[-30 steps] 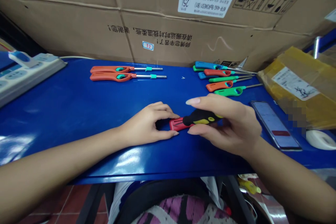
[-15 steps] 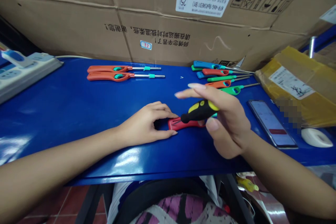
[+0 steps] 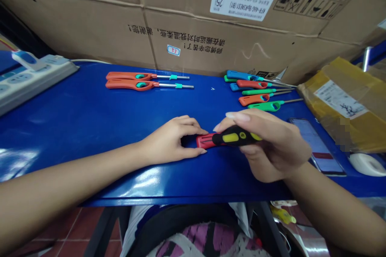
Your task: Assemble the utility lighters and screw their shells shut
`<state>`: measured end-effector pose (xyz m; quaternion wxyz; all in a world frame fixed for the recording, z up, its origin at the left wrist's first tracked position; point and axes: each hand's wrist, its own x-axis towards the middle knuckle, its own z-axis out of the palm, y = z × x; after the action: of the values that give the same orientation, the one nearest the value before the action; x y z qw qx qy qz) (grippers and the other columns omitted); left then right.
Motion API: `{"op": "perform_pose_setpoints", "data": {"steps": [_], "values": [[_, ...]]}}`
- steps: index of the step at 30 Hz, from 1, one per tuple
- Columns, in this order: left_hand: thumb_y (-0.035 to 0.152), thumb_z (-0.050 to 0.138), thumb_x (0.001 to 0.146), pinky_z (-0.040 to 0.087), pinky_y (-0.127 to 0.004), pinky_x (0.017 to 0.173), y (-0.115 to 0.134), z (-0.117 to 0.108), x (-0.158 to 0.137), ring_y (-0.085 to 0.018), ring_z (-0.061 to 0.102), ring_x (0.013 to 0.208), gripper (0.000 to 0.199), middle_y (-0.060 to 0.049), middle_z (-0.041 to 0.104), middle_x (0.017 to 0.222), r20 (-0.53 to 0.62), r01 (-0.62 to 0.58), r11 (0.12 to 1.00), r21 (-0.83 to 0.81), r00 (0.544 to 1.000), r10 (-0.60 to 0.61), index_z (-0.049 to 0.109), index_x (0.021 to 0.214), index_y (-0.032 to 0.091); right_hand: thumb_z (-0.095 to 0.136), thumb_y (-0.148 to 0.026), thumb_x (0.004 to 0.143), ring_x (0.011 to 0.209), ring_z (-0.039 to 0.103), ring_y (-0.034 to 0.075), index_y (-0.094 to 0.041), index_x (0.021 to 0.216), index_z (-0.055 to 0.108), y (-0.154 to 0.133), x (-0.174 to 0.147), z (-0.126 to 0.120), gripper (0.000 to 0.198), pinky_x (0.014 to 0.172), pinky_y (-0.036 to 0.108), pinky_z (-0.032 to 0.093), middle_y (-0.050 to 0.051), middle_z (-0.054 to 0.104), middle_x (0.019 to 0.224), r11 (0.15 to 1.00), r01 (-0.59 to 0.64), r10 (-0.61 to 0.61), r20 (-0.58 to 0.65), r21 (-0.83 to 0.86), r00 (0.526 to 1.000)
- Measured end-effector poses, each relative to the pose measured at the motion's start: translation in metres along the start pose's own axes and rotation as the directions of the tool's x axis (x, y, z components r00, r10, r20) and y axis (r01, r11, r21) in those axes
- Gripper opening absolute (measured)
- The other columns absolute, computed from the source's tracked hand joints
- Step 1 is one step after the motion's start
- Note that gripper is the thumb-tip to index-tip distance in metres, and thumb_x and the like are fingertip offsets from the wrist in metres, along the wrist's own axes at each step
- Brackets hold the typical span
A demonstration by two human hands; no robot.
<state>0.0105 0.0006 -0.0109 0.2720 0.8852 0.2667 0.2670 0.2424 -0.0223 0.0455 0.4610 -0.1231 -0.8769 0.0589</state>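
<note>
A red gas lighter [image 3: 204, 140] lies on the blue tabletop [image 3: 126, 124]. Thumb and fingers of my left hand [image 3: 175, 140] pinch its handle end from both sides. My right hand [image 3: 271, 144] is closed around a black and yellow screwdriver [image 3: 235, 136]. The screwdriver's thin shaft points left at the lighter's handle; whether its tip sits in a screw I cannot make out. The screwdriver and my right hand hide the rest of the lighter.
Two orange lighters [image 3: 129, 84] lie at the back left, several coloured lighters [image 3: 253, 99] at the back right. A power strip [image 3: 36, 80] stands at left. At right are a phone [image 3: 319, 148], a white mouse [image 3: 367, 164] and a yellow-taped parcel [image 3: 331, 108]. A cardboard box [image 3: 105, 12] walls off the back.
The screwdriver has turned flatter and more level. My right-hand fingers have closed further round its handle, the index finger no longer reaching out. My left hand keeps its hold on the lighter.
</note>
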Motion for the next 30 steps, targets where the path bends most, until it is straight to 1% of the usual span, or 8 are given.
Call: {"op": "perform_pose_setpoints", "data": {"steps": [4,9,11,15,21,23,27,30], "values": [[0.031,0.078,0.086,0.051,-0.037,0.094,0.001,0.000,0.000,-0.022,0.067,0.101,0.032,-0.007,0.073,0.107,-0.013,0.001,1.000,-0.002,1.000,-0.001,0.074,0.114,0.015,0.068,-0.028,0.094,0.072,0.072,0.017,-0.025,0.138,0.061,0.006,-0.001,0.002,0.045,0.061,0.030,0.063,0.003,0.079,0.100,0.976,0.016,-0.042,-0.116,-0.215,0.992],[0.032,0.079,0.086,0.050,-0.036,0.092,-0.001,0.000,0.000,-0.021,0.066,0.098,0.033,-0.006,0.073,0.102,-0.013,0.008,1.000,-0.004,1.000,-0.008,0.074,0.114,0.016,0.043,-0.018,0.102,0.106,0.072,0.024,-0.025,0.150,0.050,0.004,-0.002,-0.004,0.049,0.085,0.044,0.064,0.006,0.068,0.136,0.992,-0.088,0.087,-0.012,-0.089,0.996],[0.032,0.079,0.086,0.051,-0.037,0.092,-0.002,0.000,0.000,-0.021,0.066,0.097,0.033,-0.006,0.072,0.102,-0.021,0.005,1.000,-0.006,1.000,-0.005,0.075,0.113,0.016,0.048,-0.019,0.102,0.099,0.074,0.022,-0.027,0.149,0.050,0.003,0.001,-0.003,0.048,0.082,0.041,0.065,0.005,0.071,0.131,0.991,-0.125,0.126,0.009,-0.051,0.992],[0.032,0.080,0.085,0.051,-0.035,0.090,-0.001,0.000,0.001,-0.020,0.066,0.095,0.034,-0.005,0.072,0.100,-0.027,-0.001,1.000,-0.004,1.000,0.001,0.074,0.114,0.016,0.070,-0.031,0.093,0.084,0.074,0.021,-0.029,0.130,0.066,0.007,0.003,-0.001,0.037,0.071,0.034,0.065,0.002,0.078,0.106,0.973,-0.121,0.097,-0.126,-0.197,0.987],[0.032,0.080,0.085,0.051,-0.035,0.091,0.000,0.001,0.000,-0.019,0.066,0.096,0.033,-0.006,0.071,0.101,-0.023,0.014,1.000,-0.019,1.000,-0.015,0.074,0.112,0.014,0.039,-0.034,0.107,0.093,0.075,0.020,-0.030,0.154,0.038,0.011,-0.006,-0.001,0.047,0.069,0.035,0.066,0.007,0.066,0.136,0.953,-0.290,0.291,0.002,-0.092,0.957],[0.032,0.079,0.086,0.051,-0.035,0.091,0.000,0.001,0.000,-0.019,0.066,0.096,0.032,-0.006,0.071,0.101,-0.028,0.012,1.000,-0.015,1.000,-0.012,0.074,0.112,0.015,0.042,-0.036,0.106,0.090,0.075,0.019,-0.032,0.152,0.041,0.012,-0.008,0.000,0.046,0.069,0.034,0.066,0.005,0.068,0.133,0.958,-0.280,0.281,0.001,-0.067,0.960],[0.032,0.079,0.086,0.050,-0.034,0.089,0.000,0.001,0.000,-0.019,0.066,0.095,0.031,-0.005,0.072,0.100,-0.030,0.003,1.000,0.004,1.000,-0.003,0.074,0.112,0.016,0.073,-0.037,0.091,0.079,0.073,0.017,-0.035,0.135,0.059,0.014,-0.010,0.005,0.046,0.056,0.028,0.062,0.000,0.074,0.120,0.968,-0.225,0.208,-0.149,-0.113,0.967],[0.031,0.080,0.085,0.050,-0.034,0.090,0.000,0.001,0.001,-0.019,0.066,0.095,0.031,-0.005,0.072,0.100,-0.028,0.009,1.000,0.001,1.000,-0.009,0.074,0.111,0.015,0.062,-0.038,0.097,0.085,0.074,0.018,-0.035,0.142,0.053,0.014,-0.013,0.009,0.046,0.055,0.028,0.061,0.002,0.070,0.132,0.960,-0.257,0.239,-0.150,-0.113,0.959]]}}
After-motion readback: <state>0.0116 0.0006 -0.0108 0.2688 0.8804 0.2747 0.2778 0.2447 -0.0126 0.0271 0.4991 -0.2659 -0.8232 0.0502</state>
